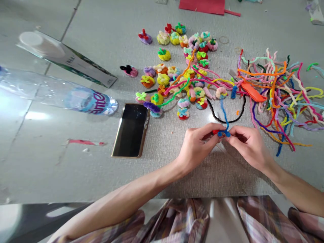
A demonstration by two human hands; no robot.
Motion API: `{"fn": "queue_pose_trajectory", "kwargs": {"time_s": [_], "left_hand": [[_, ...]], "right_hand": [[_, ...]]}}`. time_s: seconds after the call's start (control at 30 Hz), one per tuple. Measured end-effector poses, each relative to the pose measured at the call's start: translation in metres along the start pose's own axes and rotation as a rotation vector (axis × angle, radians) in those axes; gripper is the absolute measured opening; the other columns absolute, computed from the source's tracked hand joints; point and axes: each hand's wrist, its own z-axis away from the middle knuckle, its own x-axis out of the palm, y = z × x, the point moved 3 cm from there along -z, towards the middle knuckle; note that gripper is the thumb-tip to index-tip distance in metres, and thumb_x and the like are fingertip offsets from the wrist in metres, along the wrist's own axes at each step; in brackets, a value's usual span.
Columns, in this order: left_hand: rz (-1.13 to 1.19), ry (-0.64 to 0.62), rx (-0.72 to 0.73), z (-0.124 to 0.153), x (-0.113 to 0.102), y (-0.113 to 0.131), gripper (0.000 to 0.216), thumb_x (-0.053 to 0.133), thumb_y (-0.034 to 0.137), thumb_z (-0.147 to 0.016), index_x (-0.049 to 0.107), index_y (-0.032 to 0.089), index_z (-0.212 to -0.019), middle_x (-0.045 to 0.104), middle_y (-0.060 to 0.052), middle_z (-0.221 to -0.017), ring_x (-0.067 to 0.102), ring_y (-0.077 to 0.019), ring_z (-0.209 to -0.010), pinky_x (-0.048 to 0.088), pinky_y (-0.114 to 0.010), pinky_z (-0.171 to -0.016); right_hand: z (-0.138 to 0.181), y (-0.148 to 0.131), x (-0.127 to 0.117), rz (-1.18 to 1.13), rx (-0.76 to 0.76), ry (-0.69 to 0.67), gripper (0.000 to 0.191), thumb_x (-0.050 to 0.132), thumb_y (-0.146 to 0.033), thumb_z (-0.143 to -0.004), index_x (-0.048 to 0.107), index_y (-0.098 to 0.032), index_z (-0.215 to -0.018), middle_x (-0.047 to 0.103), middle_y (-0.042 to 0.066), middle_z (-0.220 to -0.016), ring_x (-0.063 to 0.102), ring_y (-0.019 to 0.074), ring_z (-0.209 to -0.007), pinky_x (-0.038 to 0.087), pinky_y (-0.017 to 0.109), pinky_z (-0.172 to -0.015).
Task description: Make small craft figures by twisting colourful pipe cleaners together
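My left hand (pixel 198 143) and my right hand (pixel 246 143) meet over the grey mat, fingers pinched together. Between their fingertips is a small red piece with a blue pipe cleaner (pixel 224 121) looped round it; the blue stem rises away from the hands. Just beyond lies a curved black pipe cleaner (pixel 227 119). Further back sits a heap of small coiled pipe-cleaner ornaments (pixel 177 71) in many colours. To the right spreads a tangle of loose pipe cleaners (pixel 280 91), with an orange comb (pixel 251 91) lying at its edge.
A dark phone (pixel 131 130) lies face up left of my hands. A clear plastic bottle (pixel 63 92) and a long flat box (pixel 65 57) lie at the left. A pink strip (pixel 84 142) rests on the floor. Red card (pixel 202 6) lies at the far edge.
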Motion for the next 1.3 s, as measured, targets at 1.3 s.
{"fn": "queue_pose_trajectory", "kwargs": {"time_s": [1.3], "left_hand": [[0.525, -0.125, -0.329, -0.006, 0.005, -0.004, 0.013, 0.070, 0.018, -0.081, 0.066, 0.018, -0.094, 0.068, 0.007, -0.063, 0.071, -0.0104, -0.059, 0.065, -0.023, -0.067]], "right_hand": [[0.008, -0.008, 0.011, 0.711, -0.758, 0.105, 0.015, 0.059, -0.005, -0.105, 0.064, -0.019, -0.109, 0.074, 0.009, -0.094, 0.063, 0.0224, -0.083, 0.050, 0.038, -0.075]]}}
